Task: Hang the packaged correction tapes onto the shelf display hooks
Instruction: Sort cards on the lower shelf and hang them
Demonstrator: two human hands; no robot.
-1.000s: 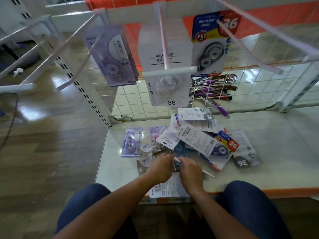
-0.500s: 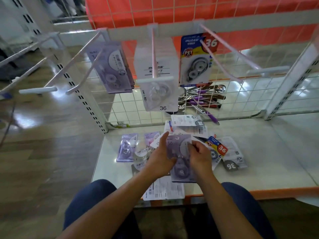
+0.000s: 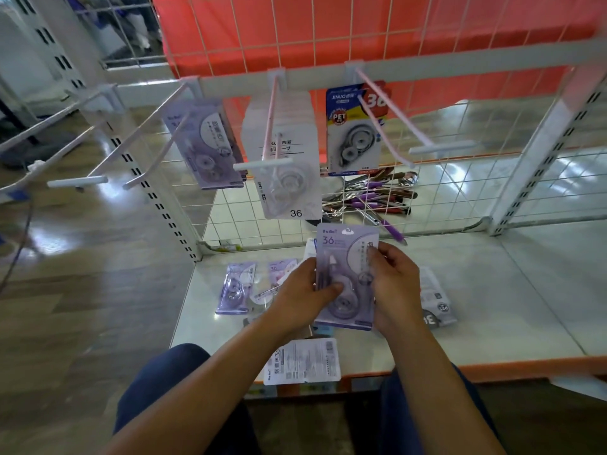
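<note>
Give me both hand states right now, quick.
Left hand: holding the left edge of the purple correction tape pack.
Right hand: holding the right edge of the same pack.

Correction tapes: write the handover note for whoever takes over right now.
Hands: left hand and right hand both grip one purple pack, upright above the shelf, not yet on a hook.
Done: lilac stack, white stack and JINUO pack hang on three hooks.
Left: hang the held pack; several loose packs lie on the shelf.
</note>
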